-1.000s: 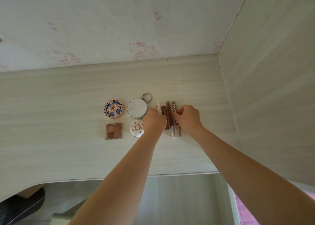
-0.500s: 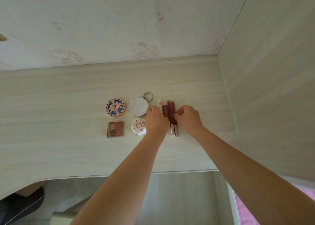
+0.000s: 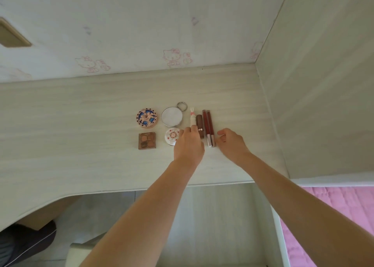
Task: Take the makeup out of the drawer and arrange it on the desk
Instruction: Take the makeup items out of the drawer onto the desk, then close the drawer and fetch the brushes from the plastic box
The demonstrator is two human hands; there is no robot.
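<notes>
The makeup lies on the pale wood-grain desk (image 3: 81, 109) in a tidy cluster, seen from the head camera. On the right of the cluster four slim items lie side by side, long axes running from the near edge toward the wall: a white rabbit-topped tube (image 3: 192, 117) with its ears pointing to the wall, a brown lipstick (image 3: 199, 123), and two dark red lip gloss tubes (image 3: 208, 125) touching each other, their silvery caps at the near end. To their left sit a round mirror (image 3: 172, 116) with a key ring (image 3: 181, 106), a blue-patterned round compact (image 3: 146, 118), a small white floral compact (image 3: 172, 135) and a square brown eyeshadow palette (image 3: 147, 140). The left hand (image 3: 189, 145) rests over the near ends of the rabbit tube and lipstick, its fingertips touching the tube; whether it actually grips anything I cannot tell. The right hand (image 3: 230, 143) sits just right of the gloss tubes, fingers loosely curled and holding nothing, thumb near the caps.
</notes>
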